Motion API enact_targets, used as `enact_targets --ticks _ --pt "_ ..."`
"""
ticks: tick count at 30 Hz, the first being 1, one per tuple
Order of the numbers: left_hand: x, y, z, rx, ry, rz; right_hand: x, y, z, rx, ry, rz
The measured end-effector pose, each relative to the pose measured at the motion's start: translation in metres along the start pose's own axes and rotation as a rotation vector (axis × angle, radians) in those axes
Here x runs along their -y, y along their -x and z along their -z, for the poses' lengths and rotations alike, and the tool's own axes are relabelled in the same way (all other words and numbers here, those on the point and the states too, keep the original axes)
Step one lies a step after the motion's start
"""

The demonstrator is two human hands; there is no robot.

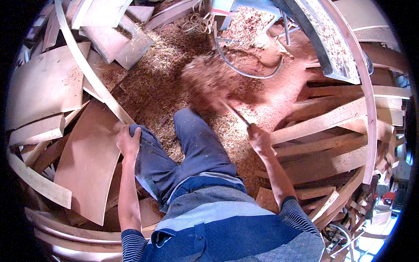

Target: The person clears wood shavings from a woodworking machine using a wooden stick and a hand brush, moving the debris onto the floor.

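My right hand (260, 139) is closed round the thin handle of a wooden-handled tool (235, 112), which slants away to the far left. Its far end is smeared by motion in a brown, fanned-out mass over the shavings (152, 83), so I cannot tell its kind. Against the outer side of my left knee lies my left hand (128, 140), thumb apart from the fingers and nothing held in it. A long pale wood strip (94, 81) ends right beside that hand. Shavings and sawdust cover the ground ahead of my knees.
Curved wooden boards (48, 85) and a broad brown panel (89, 153) crowd the left. Stacked planks (323, 120) fill the right, with a tall bent strip (370, 131) before them. Far ahead stand a shavings-strewn metal frame (321, 48) and a hoop-shaped tube (248, 75).
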State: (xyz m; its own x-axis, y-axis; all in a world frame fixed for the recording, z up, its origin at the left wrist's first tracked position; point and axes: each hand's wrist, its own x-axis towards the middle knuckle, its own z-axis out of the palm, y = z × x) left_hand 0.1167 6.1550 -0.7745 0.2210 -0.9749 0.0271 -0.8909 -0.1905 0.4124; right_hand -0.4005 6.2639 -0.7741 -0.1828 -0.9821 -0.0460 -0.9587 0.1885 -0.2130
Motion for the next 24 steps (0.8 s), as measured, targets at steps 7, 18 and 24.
enact_targets --ticks 7,18,24 --pt "0.000 0.002 0.002 0.005 -0.024 0.006 -0.002 -0.006 0.043 -0.042 0.091 -0.229" --pt "0.003 0.009 0.002 -0.116 -0.021 -0.019 0.016 -0.099 0.031 0.037 0.079 -0.217" --pt "-0.009 0.005 0.007 -0.025 -0.008 0.003 0.024 -0.028 0.044 0.070 0.036 -0.096"
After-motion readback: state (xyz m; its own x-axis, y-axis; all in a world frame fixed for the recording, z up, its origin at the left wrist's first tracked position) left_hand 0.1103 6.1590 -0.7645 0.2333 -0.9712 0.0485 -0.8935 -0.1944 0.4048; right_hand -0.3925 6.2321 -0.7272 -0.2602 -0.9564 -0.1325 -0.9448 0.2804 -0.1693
